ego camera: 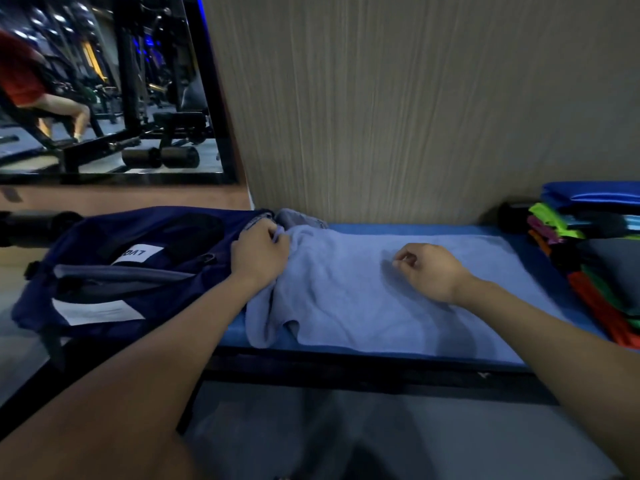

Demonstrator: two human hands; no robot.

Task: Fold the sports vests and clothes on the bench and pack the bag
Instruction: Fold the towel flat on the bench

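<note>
Towel (363,299), one pale blue one, is spread flat on the table (485,228). Left hand (259,252) pinches its far corner right next to the one navy bag (138,271), white label upside down, looks like "LVD". Right hand (427,270) hovers over the towel, loosely curled, holding nothing. Folded stack (595,258) sits further right.

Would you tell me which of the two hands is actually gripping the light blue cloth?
The left hand, bunching the cloth beside the bag; the right hand holds nothing.
</note>
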